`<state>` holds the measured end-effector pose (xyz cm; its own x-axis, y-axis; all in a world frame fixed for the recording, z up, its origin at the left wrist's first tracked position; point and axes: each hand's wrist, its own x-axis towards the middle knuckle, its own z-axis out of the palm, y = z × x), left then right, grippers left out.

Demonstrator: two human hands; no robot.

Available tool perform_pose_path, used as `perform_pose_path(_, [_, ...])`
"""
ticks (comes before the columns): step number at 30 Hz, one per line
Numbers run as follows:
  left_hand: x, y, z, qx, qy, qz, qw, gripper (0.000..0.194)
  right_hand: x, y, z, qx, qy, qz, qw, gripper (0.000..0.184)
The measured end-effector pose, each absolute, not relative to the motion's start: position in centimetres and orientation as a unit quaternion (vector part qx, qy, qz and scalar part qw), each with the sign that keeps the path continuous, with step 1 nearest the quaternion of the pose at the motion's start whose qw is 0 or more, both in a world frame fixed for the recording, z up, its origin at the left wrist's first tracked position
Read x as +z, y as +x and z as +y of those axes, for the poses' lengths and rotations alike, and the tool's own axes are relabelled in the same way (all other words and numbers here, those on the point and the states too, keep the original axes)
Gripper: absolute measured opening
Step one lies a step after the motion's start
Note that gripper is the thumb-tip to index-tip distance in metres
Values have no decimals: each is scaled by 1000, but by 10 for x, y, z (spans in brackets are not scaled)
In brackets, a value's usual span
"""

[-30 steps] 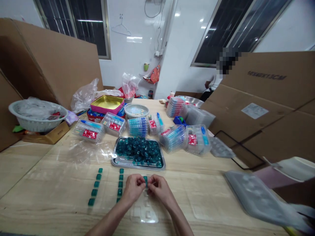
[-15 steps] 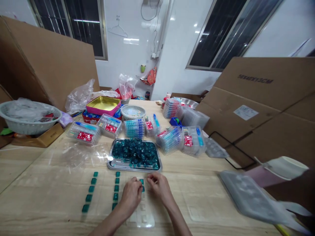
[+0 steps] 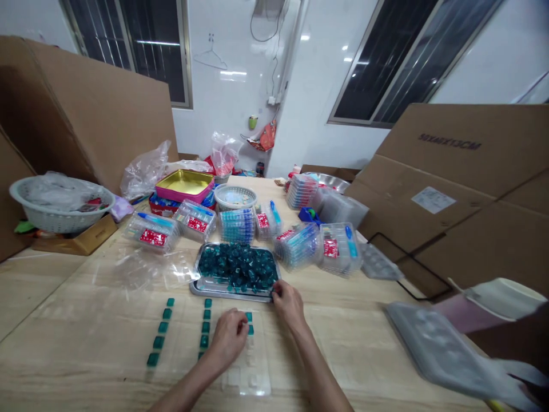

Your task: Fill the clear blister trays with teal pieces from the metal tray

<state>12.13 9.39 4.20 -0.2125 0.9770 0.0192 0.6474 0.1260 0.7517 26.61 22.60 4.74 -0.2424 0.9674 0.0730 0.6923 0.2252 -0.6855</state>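
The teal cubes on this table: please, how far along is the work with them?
Done: two columns of teal cubes lie in clear blister trays. In hand: the right hand is at the steel tray, and the left hand is beside two cubes in a third blister tray. Left: its lower cavities look empty; the steel tray is heaped.

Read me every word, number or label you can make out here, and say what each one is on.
"X40X13CM" printed on the brown carton; the first characters are unclear.
White label on the carton: too small to read.
Red labels on the clear plastic boxes: too blurred to read.
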Motion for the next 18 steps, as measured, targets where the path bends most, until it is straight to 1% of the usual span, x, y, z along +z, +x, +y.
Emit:
perform_pose_path(2, [48,121,93,367,553,703,255,16,49,268,218,305,-545,-737,260,10])
perform_pose_path(4, [55,122,92,428,518,681,291,14,50,268,204,422,-506,-700,275,8])
perform_pose_path(5, [58,122,91,462,494,656,335,15,51,269,195,505,-476,-663,281,13])
perform_pose_path(7, [62,123,90,517,430,582,457,23,53,268,175,663,-406,-563,281,24])
perform_pose_path(8, [63,124,89,531,398,547,510,27,53,268,167,714,-380,-520,276,29])
perform_pose_path(9, [63,124,88,536,372,526,546,28,53,268,159,738,-369,-497,270,31])
perform_pose_path(11, [59,125,86,520,353,536,563,25,51,266,148,750,-368,-486,256,29])
perform_pose_path(14, [51,126,82,455,405,620,494,10,41,263,142,722,-386,-523,237,22])
perform_pose_path(16, [48,128,79,398,465,670,420,6,35,260,140,659,-410,-581,246,14])
perform_pose_path(18, [48,132,78,348,523,699,343,10,30,259,138,562,-434,-654,261,7])
